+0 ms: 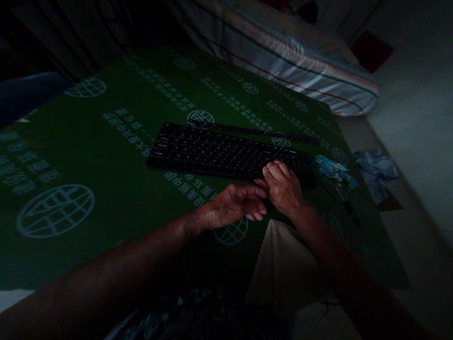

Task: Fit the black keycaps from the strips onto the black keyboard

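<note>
A black keyboard (212, 153) lies on a green printed board, slightly slanted. My right hand (283, 186) is at its near right edge, fingers curled in; whatever they may hold is hidden. Close beside it is my left hand (239, 200), palm turned inward, its fingers loosely bent and apart from the thumb, fingertips reaching to the right hand. I see nothing between them. Behind the keyboard runs a row of small black pieces (255, 131), too dark to make out fully. A pale cloth (286, 264) lies below my right wrist.
The green board (116, 156) bears white globe marks and lettering. To the right lie a crumpled blue-and-white wrapper (334, 170), a thin dark tool (347, 203) and a cable (331, 198). A mattress with a striped side (293, 66) stands behind. The light is dim.
</note>
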Demonstrator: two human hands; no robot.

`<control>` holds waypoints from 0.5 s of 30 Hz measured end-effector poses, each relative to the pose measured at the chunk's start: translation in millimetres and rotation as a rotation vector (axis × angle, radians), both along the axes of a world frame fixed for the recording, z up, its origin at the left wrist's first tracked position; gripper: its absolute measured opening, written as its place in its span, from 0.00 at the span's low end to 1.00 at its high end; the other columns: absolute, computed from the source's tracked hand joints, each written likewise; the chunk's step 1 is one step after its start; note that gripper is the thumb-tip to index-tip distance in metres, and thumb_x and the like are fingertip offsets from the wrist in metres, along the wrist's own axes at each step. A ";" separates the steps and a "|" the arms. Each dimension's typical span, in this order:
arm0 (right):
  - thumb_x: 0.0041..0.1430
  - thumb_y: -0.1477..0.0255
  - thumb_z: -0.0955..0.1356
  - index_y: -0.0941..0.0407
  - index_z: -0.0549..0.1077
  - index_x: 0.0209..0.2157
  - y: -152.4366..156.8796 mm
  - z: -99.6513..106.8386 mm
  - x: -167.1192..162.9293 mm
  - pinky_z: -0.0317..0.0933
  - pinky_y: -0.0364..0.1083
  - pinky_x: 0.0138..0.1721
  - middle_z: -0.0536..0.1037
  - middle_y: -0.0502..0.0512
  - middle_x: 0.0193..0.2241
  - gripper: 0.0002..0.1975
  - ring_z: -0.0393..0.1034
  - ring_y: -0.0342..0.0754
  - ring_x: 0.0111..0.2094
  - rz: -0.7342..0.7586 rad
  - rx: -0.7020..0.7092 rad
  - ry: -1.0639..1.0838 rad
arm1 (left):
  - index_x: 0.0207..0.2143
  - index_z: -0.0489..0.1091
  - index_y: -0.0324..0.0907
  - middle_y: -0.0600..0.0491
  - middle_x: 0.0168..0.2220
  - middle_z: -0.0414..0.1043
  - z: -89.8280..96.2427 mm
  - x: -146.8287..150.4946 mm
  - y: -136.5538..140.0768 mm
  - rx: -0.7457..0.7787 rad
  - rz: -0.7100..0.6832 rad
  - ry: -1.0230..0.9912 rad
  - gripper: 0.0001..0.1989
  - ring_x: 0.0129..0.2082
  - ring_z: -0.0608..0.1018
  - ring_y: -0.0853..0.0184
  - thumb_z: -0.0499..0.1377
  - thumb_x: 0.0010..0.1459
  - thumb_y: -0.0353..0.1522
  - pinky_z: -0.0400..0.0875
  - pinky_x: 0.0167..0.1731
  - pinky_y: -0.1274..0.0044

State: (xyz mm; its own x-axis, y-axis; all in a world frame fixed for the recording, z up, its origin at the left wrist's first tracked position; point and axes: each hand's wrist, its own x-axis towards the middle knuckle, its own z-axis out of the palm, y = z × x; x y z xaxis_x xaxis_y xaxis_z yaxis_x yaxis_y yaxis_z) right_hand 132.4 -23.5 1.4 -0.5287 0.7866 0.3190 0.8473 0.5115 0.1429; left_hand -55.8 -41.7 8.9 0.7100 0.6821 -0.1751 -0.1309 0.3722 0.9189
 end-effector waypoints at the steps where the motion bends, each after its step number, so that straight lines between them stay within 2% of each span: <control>1: 0.66 0.64 0.58 0.62 0.71 0.47 -0.8 -1.6 -0.6 0.60 0.53 0.48 0.73 0.65 0.45 0.20 0.60 0.57 0.52 -0.008 0.000 0.013 | 0.42 0.68 0.36 0.50 0.32 0.76 -0.4 -0.3 0.3 0.004 -0.001 -0.003 0.15 0.29 0.78 0.70 0.62 0.53 0.33 0.72 0.33 0.75; 7: 0.64 0.64 0.61 0.59 0.70 0.49 -6.9 -8.7 1.4 0.59 0.56 0.50 0.72 0.65 0.48 0.18 0.60 0.59 0.54 -0.068 0.088 0.091 | 0.42 0.68 0.36 0.50 0.31 0.76 -0.5 0.0 -1.1 0.019 0.017 0.003 0.15 0.29 0.78 0.70 0.62 0.53 0.35 0.73 0.32 0.75; 10: 0.62 0.63 0.63 0.58 0.71 0.48 -9.0 -8.5 7.7 0.60 0.56 0.50 0.72 0.65 0.48 0.17 0.62 0.58 0.52 -0.122 0.138 0.194 | 0.42 0.67 0.36 0.51 0.31 0.76 0.1 2.0 -7.3 0.086 0.050 0.047 0.14 0.28 0.77 0.70 0.59 0.55 0.35 0.73 0.33 0.74; 12: 0.61 0.63 0.64 0.58 0.72 0.45 -9.9 -8.4 12.4 0.60 0.57 0.50 0.73 0.65 0.47 0.16 0.63 0.58 0.51 -0.151 0.160 0.262 | 0.42 0.68 0.36 0.51 0.30 0.76 -0.5 2.3 -10.8 0.236 0.096 0.154 0.13 0.27 0.77 0.69 0.56 0.57 0.34 0.74 0.32 0.75; 15: 0.60 0.63 0.65 0.59 0.74 0.42 -10.5 -9.6 16.4 0.61 0.56 0.50 0.73 0.65 0.45 0.15 0.64 0.57 0.50 -0.162 0.165 0.300 | 0.45 0.69 0.39 0.50 0.35 0.77 -2.3 0.4 -9.6 0.679 0.230 0.430 0.13 0.32 0.78 0.66 0.54 0.59 0.33 0.74 0.35 0.75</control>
State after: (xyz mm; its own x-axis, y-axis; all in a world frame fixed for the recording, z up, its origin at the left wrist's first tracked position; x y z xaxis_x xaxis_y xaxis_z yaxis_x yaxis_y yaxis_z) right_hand 148.7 -34.0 -8.1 -0.2656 0.7772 0.5704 0.9319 0.3585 -0.0546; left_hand -55.3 -51.3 6.6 0.5052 0.8569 0.1023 0.2777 -0.2737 0.9209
